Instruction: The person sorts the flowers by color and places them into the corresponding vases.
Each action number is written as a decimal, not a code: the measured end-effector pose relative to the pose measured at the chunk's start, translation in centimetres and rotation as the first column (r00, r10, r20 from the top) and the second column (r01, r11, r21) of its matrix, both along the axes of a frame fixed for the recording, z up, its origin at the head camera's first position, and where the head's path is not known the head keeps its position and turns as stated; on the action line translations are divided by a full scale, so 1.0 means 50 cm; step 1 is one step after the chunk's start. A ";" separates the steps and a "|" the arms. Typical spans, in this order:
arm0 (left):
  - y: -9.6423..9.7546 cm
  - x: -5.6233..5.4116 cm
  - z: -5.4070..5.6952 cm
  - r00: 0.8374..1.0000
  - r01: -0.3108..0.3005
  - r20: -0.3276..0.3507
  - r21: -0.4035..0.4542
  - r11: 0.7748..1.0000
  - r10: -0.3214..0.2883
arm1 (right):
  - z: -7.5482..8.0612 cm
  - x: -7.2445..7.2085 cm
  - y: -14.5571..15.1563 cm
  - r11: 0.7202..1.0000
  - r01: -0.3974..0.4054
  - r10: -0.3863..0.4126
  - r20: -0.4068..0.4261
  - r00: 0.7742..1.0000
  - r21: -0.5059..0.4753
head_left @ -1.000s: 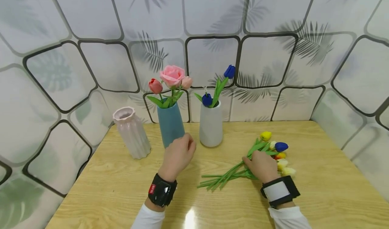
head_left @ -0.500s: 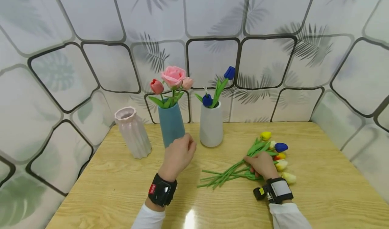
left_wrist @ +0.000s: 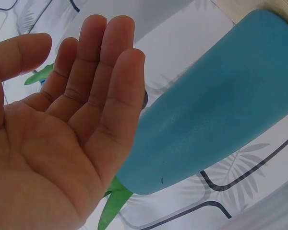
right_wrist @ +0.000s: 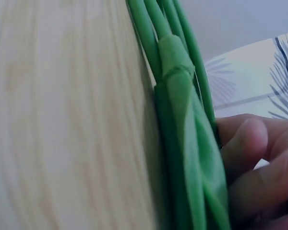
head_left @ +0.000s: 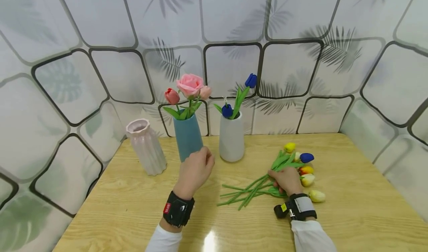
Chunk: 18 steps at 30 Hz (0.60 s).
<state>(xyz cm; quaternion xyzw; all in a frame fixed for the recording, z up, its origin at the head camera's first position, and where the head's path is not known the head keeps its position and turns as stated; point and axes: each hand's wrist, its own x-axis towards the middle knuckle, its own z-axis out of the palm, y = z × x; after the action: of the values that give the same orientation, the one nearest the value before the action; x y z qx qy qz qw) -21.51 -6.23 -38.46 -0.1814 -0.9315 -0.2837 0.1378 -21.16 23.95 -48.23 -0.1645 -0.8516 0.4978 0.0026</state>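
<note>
Artificial tulips with green stems [head_left: 247, 194] lie in a loose bunch at the table's right. My right hand [head_left: 288, 179] pinches stems just below the blooms. Beyond it fan out a yellow tulip [head_left: 289, 147], a blue tulip [head_left: 306, 157] and several others. In the right wrist view, curled fingers [right_wrist: 259, 163] lie along the green leaves [right_wrist: 189, 129]; how many stems they hold, I cannot tell. My left hand [head_left: 195, 172] hovers in front of the blue vase [head_left: 188, 137], fingers loosely bent. The left wrist view shows its palm [left_wrist: 43, 153] bare beside that vase.
Pink and red flowers [head_left: 190, 85] stand in the blue vase. To its right is a white vase [head_left: 232, 140] with two blue tulips [head_left: 251, 81]; to its left, a pale pink fluted vase [head_left: 147, 148] without flowers. A patterned curtain [head_left: 291, 70] encloses the wooden table [head_left: 133, 211].
My right hand has turned and shifted slightly leftward, carrying the upper tulips a little; the lowest pale tulip now lies apart from them. The left hand stays in place.
</note>
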 end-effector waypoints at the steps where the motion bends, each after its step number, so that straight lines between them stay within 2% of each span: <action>1: 0.000 0.000 0.000 1.000 -0.001 0.003 0.000 1.000 0.001 | 0.001 0.000 0.001 1.000 0.011 -0.011 -0.001 1.000 -0.028; 6: 0.000 -0.002 0.000 1.000 -0.002 0.023 0.003 1.000 0.002 | 0.010 0.006 0.016 0.983 0.036 -0.033 0.018 0.999 -0.179; 9: -0.001 -0.005 0.000 1.000 -0.004 0.026 0.010 1.000 0.003 | 0.024 0.007 0.025 0.956 0.021 -0.012 0.033 0.999 -0.291; 12: -0.004 -0.007 0.000 1.000 -0.014 0.028 0.008 1.000 0.014 | 0.041 0.005 0.025 0.895 -0.003 0.019 0.032 0.999 -0.446; 14: -0.007 -0.008 -0.001 0.999 -0.022 0.032 -0.001 1.000 0.022 | 0.053 0.005 0.021 0.841 -0.025 0.040 0.015 0.999 -0.540; 18: -0.010 -0.011 -0.005 0.999 -0.030 0.038 -0.021 0.999 0.031 | 0.071 0.008 0.010 0.748 -0.075 0.066 -0.039 0.997 -0.659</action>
<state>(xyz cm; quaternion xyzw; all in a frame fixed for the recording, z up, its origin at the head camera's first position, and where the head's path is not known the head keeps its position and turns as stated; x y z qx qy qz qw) -22.05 -6.75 -38.70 -0.1630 -0.9395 -0.2753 0.1223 -20.76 24.44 -44.67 -0.1193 -0.6267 0.7670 -0.0688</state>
